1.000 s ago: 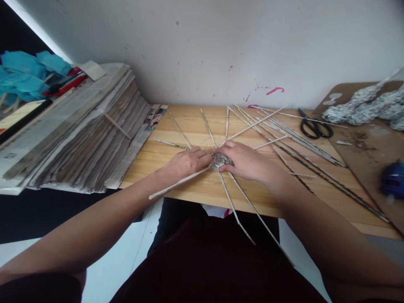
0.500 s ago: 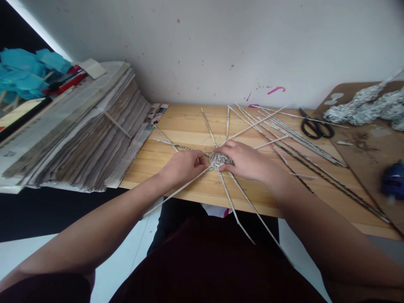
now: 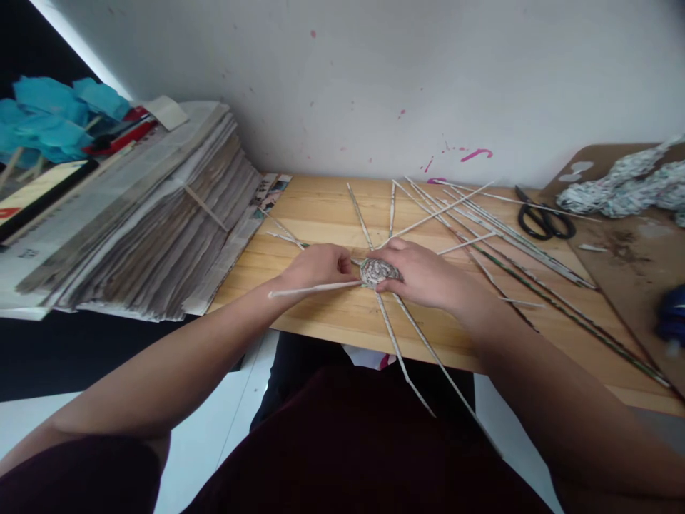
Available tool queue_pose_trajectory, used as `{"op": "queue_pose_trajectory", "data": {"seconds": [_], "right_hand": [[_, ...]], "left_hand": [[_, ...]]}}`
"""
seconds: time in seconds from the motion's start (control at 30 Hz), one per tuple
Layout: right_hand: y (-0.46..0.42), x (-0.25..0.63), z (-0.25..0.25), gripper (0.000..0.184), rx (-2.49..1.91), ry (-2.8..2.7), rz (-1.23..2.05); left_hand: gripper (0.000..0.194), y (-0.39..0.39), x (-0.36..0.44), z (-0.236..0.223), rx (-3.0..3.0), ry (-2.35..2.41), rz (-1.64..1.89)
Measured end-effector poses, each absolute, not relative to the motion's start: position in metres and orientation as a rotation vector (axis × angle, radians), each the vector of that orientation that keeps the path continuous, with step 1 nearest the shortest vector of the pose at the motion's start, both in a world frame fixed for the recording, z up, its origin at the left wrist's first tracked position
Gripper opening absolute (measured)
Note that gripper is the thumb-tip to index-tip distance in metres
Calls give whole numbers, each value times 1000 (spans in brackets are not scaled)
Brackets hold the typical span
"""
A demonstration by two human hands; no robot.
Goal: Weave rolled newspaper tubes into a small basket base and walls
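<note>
A small round woven piece of rolled newspaper (image 3: 376,273) lies on the wooden table, with paper spokes (image 3: 392,332) sticking out in several directions. My right hand (image 3: 422,273) is wrapped over its right side, thumb below and fingers above, pressing it down. At its left edge my left hand (image 3: 320,265) has its fingers curled in a pinch on a rolled paper strip (image 3: 315,289). That strip runs from the woven piece leftward across my wrist, its loose end pointing left. The fingertips of my left hand are partly hidden.
A tall stack of newspapers (image 3: 198,214) stands at the left, with blue tissue (image 3: 51,114) on top. Loose paper tubes (image 3: 527,246) and black-handled scissors (image 3: 543,220) lie to the right. Beyond are a brown board (image 3: 615,250), a crumpled paper bundle (image 3: 604,189) and a blue object (image 3: 671,314).
The strip at my left hand has swung up from slanting below the wrist to lying nearly level across it. My right hand keeps its hold on the woven piece. The view has shifted slightly.
</note>
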State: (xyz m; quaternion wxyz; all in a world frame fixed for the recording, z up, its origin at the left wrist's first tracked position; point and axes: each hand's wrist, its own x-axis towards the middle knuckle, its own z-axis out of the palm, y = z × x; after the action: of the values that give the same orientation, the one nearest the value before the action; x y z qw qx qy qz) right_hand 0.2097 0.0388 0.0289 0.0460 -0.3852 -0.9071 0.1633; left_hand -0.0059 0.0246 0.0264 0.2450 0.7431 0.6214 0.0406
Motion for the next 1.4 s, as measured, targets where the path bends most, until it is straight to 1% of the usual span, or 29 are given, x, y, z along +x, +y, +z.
{"op": "queue_pose_trajectory", "data": {"seconds": [0.1,0.23,0.33,0.43,0.67,0.97,1.07,1.13,1.27,1.4], "right_hand": [[39,210,29,47,-1180,-2777,493],[39,209,29,43,-1168,-2777,491],[39,208,31,42,-1186,-2778,509],[40,209,33,44,-1205,-2777,536],[46,217,27,54,-1105,-2749,601],[50,219,26,56,-1074,-2741,621],[49,219,26,57,-1074,-2744,615],[49,219,27,56,-1069,-2750,612],[46,219,25,53,-1090,-2730,596],[43,215,22,45,-1111,-2667,566]], "left_hand": [[22,28,-5,27,2066,1679,118],[15,28,-7,21,2080,1536,237],[14,27,-9,17,2031,1415,317],[15,27,-10,17,2045,1376,324],[10,21,-9,19,2163,1510,346],[14,26,-12,18,2182,1297,337],[11,27,-12,17,2197,1278,376],[7,27,-10,17,2266,1299,418],[12,27,-8,17,2460,1215,495],[12,29,-13,13,2470,1172,574]]}}
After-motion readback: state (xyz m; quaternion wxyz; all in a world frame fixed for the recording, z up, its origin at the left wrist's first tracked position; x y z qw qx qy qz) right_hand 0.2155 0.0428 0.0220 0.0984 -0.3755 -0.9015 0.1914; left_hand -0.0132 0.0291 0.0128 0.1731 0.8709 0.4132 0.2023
